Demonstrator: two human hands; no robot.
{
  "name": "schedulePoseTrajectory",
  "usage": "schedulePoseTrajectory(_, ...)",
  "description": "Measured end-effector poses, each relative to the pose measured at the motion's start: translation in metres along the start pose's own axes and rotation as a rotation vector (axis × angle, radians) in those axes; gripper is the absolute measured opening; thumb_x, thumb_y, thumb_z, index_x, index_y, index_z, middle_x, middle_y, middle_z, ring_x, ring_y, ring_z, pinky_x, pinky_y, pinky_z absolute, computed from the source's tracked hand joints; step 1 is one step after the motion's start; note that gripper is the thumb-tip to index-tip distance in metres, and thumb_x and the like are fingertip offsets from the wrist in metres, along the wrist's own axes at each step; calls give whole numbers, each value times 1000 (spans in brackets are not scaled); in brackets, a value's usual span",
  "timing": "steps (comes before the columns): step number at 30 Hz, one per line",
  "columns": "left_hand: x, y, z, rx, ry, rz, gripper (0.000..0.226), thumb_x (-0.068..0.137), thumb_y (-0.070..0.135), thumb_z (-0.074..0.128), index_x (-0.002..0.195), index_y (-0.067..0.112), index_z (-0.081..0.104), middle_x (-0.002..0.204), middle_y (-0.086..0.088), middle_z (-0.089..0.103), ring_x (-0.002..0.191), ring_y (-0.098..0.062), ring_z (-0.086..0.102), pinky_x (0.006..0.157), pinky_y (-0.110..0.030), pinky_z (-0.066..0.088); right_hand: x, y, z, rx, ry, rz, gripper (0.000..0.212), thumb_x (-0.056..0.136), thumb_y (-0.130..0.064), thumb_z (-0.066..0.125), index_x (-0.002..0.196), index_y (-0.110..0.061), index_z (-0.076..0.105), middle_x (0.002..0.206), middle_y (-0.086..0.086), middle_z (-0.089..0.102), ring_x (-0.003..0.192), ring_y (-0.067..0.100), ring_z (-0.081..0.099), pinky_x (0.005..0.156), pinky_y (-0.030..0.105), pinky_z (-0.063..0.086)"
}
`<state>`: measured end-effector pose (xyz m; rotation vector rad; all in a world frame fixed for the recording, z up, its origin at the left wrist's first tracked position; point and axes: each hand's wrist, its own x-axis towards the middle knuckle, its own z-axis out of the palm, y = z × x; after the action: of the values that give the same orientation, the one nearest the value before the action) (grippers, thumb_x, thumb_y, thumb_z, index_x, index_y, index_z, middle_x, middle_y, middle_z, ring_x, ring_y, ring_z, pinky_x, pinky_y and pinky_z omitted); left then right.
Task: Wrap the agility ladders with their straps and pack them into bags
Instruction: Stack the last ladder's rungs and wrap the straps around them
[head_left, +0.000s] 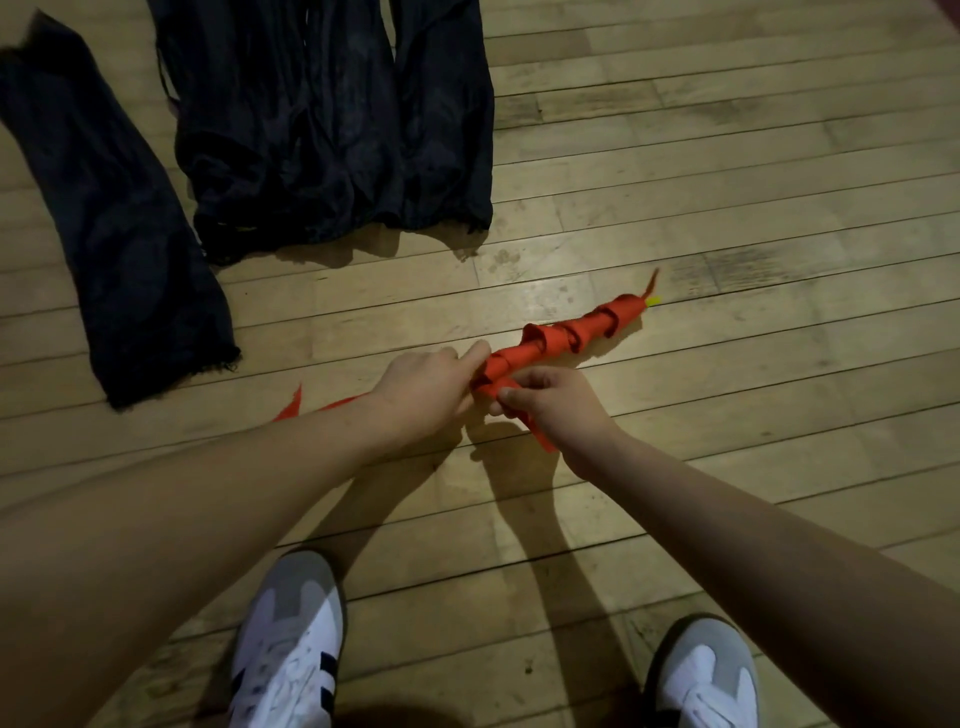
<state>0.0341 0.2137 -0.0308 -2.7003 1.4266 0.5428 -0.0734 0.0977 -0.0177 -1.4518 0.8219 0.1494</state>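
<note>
A bundled agility ladder (571, 332) lies slanted above the wooden floor, spiralled in its orange strap, with a yellow rung tip (653, 301) showing at the far end. My left hand (426, 395) grips the near end of the bundle, index finger stretched along it. My right hand (556, 405) pinches the loose orange strap (535, 434) just below the bundle. A strap tail (296, 408) pokes out behind my left wrist. Dark fabric bags lie flat on the floor: one long bag (119, 249) at the left, a pile of several bags (332, 130) further back.
My two white and grey shoes (291, 644) (701, 675) stand on the floorboards at the bottom. Bare wooden floor (753, 182) stretches to the right of the bags.
</note>
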Motion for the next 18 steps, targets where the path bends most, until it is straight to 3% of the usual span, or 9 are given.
schedulePoseTrajectory(3,1,0,0,-148,3,-106,60,85,29,65,134,16,35,126,-9,49,111,-26,53,92,-39,48,1,0,-1,4,21,5,11,89,2,59,94,9,66,76,13,67,57,2,60,62,14,47)
schedulePoseTrajectory(6,5,-3,-2,-194,-123,-165,52,83,35,65,126,13,46,119,-7,44,98,-23,55,84,-37,52,2,3,0,7,36,7,10,88,4,59,93,10,66,75,13,66,52,-2,58,58,11,46)
schedulePoseTrajectory(9,5,-6,-3,-165,-213,-115,54,83,43,64,122,12,45,117,-6,39,91,-23,56,78,-38,54,4,8,3,10,74,20,10,88,2,59,84,0,67,73,9,68,64,6,64,69,20,51)
schedulePoseTrajectory(11,3,-7,-5,-159,-244,-85,55,84,44,64,123,11,42,118,-6,35,89,-24,57,78,-40,54,5,10,3,20,104,18,12,89,1,59,82,-2,69,73,7,70,71,11,66,79,29,52)
schedulePoseTrajectory(15,4,-12,-18,-207,-228,-20,55,83,44,68,118,14,37,111,-1,28,86,-23,56,74,-38,51,8,8,1,-27,135,-23,17,89,-1,59,79,-6,72,74,3,71,69,7,61,77,27,49)
schedulePoseTrajectory(18,5,-13,-20,-369,-227,-65,42,88,28,64,116,16,35,109,-6,47,85,-24,59,70,-39,52,13,0,4,-13,123,-12,16,89,-3,59,79,-8,71,82,10,73,76,13,63,79,28,50)
